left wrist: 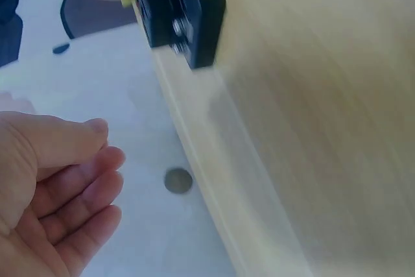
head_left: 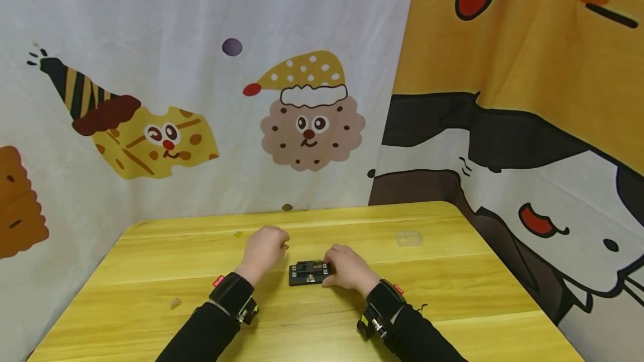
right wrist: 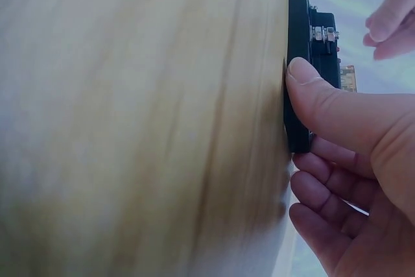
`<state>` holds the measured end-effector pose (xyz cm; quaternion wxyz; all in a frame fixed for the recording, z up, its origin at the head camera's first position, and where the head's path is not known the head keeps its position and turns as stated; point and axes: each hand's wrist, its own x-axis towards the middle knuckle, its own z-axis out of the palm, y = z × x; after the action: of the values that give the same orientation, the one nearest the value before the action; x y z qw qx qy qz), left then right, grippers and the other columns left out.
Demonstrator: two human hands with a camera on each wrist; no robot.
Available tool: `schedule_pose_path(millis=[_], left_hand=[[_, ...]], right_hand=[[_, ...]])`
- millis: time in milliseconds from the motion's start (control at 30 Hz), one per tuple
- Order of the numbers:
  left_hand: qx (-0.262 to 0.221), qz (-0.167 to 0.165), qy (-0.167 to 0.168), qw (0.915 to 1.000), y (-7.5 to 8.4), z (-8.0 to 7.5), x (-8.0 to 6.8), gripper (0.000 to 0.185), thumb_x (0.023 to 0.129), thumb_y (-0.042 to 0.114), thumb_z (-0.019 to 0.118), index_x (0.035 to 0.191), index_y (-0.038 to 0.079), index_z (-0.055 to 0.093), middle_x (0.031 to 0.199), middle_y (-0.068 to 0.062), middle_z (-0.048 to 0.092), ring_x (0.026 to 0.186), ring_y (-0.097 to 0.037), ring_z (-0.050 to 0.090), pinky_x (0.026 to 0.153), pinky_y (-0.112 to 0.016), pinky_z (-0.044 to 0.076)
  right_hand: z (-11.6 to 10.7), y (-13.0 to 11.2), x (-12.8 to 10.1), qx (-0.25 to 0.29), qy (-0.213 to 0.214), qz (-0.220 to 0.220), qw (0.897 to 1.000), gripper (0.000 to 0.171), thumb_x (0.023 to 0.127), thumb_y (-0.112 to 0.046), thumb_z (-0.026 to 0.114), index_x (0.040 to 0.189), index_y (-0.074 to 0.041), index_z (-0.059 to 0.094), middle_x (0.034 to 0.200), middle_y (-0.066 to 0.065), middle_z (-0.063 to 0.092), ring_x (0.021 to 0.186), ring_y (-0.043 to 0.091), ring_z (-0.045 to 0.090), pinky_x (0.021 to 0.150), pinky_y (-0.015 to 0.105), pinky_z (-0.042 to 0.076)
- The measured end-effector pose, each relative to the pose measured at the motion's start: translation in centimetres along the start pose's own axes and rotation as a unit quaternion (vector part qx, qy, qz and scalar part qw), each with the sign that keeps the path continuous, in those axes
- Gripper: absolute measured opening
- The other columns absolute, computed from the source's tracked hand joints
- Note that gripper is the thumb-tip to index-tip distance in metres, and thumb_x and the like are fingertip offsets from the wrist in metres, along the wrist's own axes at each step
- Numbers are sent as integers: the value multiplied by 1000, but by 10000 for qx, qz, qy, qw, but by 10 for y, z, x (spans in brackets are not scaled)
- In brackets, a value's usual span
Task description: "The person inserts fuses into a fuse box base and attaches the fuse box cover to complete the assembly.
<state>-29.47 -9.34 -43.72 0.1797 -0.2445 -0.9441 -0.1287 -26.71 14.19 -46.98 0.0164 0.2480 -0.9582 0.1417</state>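
A black rectangular block with metal screw terminals lies flat near the middle of the table. My right hand grips its right end. In the right wrist view my right thumb presses along the block's edge, with the other fingers curled at the end. A small yellowish patterned piece shows on top of the block. My left hand is raised to the left of the block, apart from it. Its thumb meets the index finger in the left wrist view, and nothing shows between them.
A clear plastic box is at the back right of the wooden table. Toward the back left lies a tiny yellow-green piece. A small orange-brown piece lies at the left. A printed curtain hangs behind the table.
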Motion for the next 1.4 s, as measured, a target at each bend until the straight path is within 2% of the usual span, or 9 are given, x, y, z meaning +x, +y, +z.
schedule_pose_path(millis=[167,300,467,567,733,933,1100,1400], left_hand=[[12,-280,-51,9996,-17,0,1,22,81,5,79,69,15,64,67,3,59,62,-15,55,61,-34,50],[-70,-472,9,9989,-28,-1,2,21,81,5,79,69,13,64,67,2,60,60,-14,54,60,-35,49],[-200,-877,23,9959,-39,-2,2,11,82,6,78,76,12,70,74,-1,66,65,-19,60,61,-38,51],[-325,-1105,11,9933,-45,-3,2,4,84,6,77,87,9,75,84,-6,71,74,-25,65,68,-42,54],[-451,-1440,10,9885,-53,-4,1,16,85,6,75,101,4,76,95,-13,73,86,-32,68,75,-47,55],[-413,-1693,109,9846,-66,-2,2,18,85,6,73,103,3,76,99,-16,72,91,-36,68,76,-51,54],[-302,-1838,215,9823,-77,0,0,15,85,4,72,99,3,75,98,-17,72,89,-38,68,73,-53,54],[-156,-2206,2,9752,-93,3,-5,16,87,4,69,102,1,75,100,-19,72,90,-40,66,74,-54,53]], right_hand=[[1,1,1,1,-26,11,10000,46,76,-36,86,107,-8,68,104,3,60,100,24,56,90,37,48],[2,2,2,5,-31,-1,10000,46,75,-36,86,107,-9,68,104,2,60,99,23,56,90,37,48],[1,2,2,48,-42,-5,10000,46,75,-36,87,108,-9,68,104,2,60,99,24,56,89,37,48],[1,2,2,60,-67,31,10000,46,76,-36,86,108,-9,68,105,2,60,100,24,56,90,37,48],[0,1,3,49,-86,82,9999,46,76,-36,86,108,-9,68,106,2,60,102,24,56,92,37,48],[-2,1,1,26,-63,17,10000,45,76,-36,86,108,-9,68,104,2,60,100,24,56,91,37,48],[-1,2,0,32,-46,-32,10000,45,76,-36,86,107,-9,68,103,2,60,99,24,57,90,37,48],[2,3,0,80,-92,-15,9999,45,77,-36,85,108,-9,68,104,2,59,100,24,56,89,38,49]])
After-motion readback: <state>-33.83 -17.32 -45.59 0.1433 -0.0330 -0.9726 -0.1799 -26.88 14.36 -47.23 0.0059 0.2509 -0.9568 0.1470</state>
